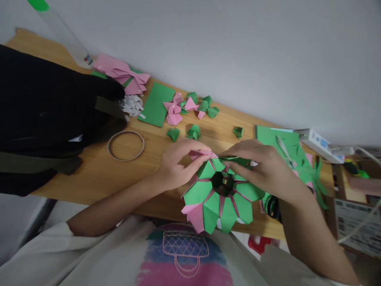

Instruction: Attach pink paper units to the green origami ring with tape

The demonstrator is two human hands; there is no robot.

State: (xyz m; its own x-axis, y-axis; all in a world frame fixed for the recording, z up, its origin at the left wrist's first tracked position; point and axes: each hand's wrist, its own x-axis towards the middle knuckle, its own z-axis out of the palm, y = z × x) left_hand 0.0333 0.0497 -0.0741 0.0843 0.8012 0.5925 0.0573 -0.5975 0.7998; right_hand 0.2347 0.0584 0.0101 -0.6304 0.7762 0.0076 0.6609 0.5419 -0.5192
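Here, the left hand [186, 163] and right hand [253, 165] both have their grip closed on the green and pink paper ring [226, 212], at its twelve o'clock edge, over the near edge of the wooden bench [119, 186]. A hoop [110, 147] lies toward ten o'clock.
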